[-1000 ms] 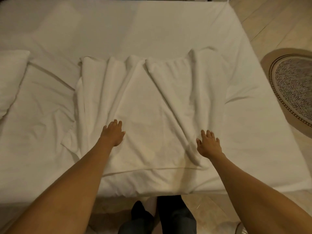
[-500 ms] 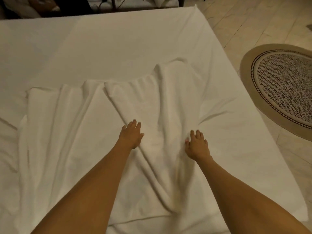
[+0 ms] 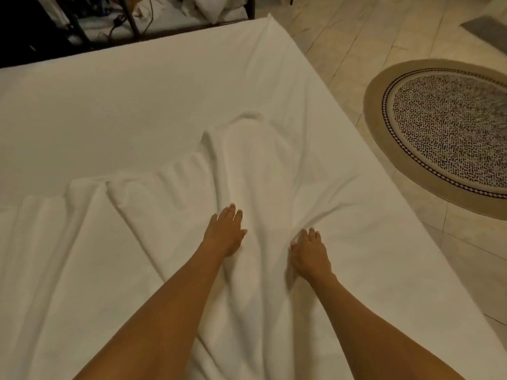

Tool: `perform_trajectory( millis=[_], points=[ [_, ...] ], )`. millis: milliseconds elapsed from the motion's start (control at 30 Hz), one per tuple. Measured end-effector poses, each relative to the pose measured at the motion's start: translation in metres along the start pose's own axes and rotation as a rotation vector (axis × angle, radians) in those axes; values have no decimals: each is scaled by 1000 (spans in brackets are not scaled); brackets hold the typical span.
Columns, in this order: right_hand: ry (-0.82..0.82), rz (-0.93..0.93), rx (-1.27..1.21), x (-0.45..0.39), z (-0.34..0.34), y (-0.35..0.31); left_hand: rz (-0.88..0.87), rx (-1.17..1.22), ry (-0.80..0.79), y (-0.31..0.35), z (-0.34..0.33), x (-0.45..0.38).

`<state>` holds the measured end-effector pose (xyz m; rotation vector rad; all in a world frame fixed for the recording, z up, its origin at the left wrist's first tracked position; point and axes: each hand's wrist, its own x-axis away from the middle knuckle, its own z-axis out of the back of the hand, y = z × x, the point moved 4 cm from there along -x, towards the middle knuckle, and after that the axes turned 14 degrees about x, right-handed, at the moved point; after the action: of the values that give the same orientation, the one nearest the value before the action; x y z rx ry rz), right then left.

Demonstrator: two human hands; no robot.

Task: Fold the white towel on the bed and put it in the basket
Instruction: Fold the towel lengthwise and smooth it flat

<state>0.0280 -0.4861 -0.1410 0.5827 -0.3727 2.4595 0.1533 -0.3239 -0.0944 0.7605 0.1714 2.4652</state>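
The white towel [image 3: 170, 204] lies spread and rumpled across the bed [image 3: 137, 105], with long creases running toward me. My left hand [image 3: 225, 232] rests flat on the towel's right part, fingers straight. My right hand [image 3: 309, 250] lies palm down a little to the right, near the towel's right edge, where the cloth bunches into a ridge; its fingers look straight. No basket is in view.
The bed's right edge [image 3: 384, 165] drops to a tiled floor with a round patterned rug [image 3: 444, 133]. Behind the bed's far edge stands a dark frame [image 3: 131, 20] with cables and white cloth.
Both hands have slid to the right and forward over the towel, and moved closer together. My view has shifted right, so the pillow at the left is out of sight.
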Motion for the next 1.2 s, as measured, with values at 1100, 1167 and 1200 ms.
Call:
perform_trajectory(
  millis=[1100,1167,1200],
  points=[
    [274,-157,-478,40,-65,-28,-106,280,37,71,-32,-103],
    [237,-174,-554,50,-62,-34,-118,416,52,63,-23,-94],
    [223,-166,-568,54,-59,-38,-109,478,71,56,-18,-89]
  ],
)
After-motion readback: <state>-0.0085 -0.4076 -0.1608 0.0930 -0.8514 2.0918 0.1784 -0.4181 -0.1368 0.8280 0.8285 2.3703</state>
